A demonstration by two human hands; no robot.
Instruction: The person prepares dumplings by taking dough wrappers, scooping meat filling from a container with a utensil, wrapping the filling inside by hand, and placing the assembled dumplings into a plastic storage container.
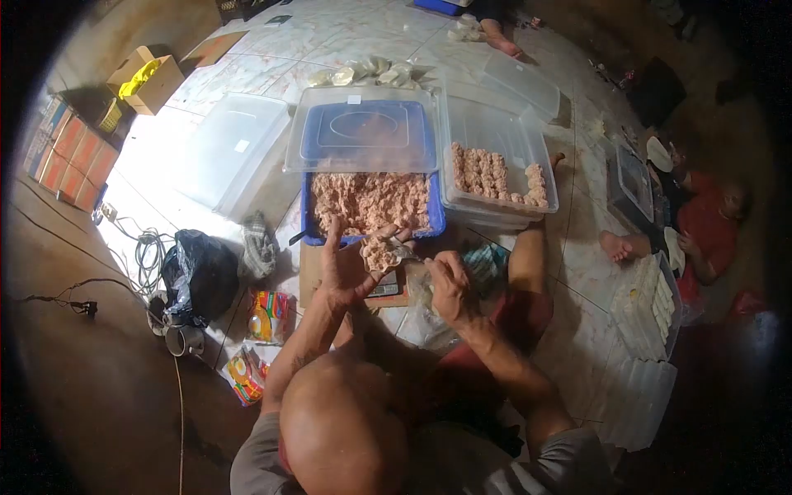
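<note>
we see the left grip (340, 268) with its palm turned up and fingers spread, cradling a lump (379, 254) of pink mince just in front of the blue tub (441, 216). the right grip (450, 289) is closed around the handle of a slim tool (410, 254), whose end is at the lump's right side; we cannot tell its exact shape.

we find more mince (371, 200) filling the near part of the blue tub, with a clear lid (363, 136) laid across the far part. to the right, touching or just beside it, stands a clear tub (487, 124) with rows of mince balls (481, 172) at its left and a shorter group at its right. under the hands we make out a scale (386, 287) on a board (310, 276), and near the right forearm a thin plastic bag (425, 318).

on the tiled floor (268, 49) to the left we see two bright packets (269, 318), a black bag (202, 276), a mug (184, 340) and a grey cloth (258, 246). behind the lid lies a pale pile (371, 74). well apart, at the far right, we see another person (709, 216) in red, near a tub of pale rolls (662, 307).
</note>
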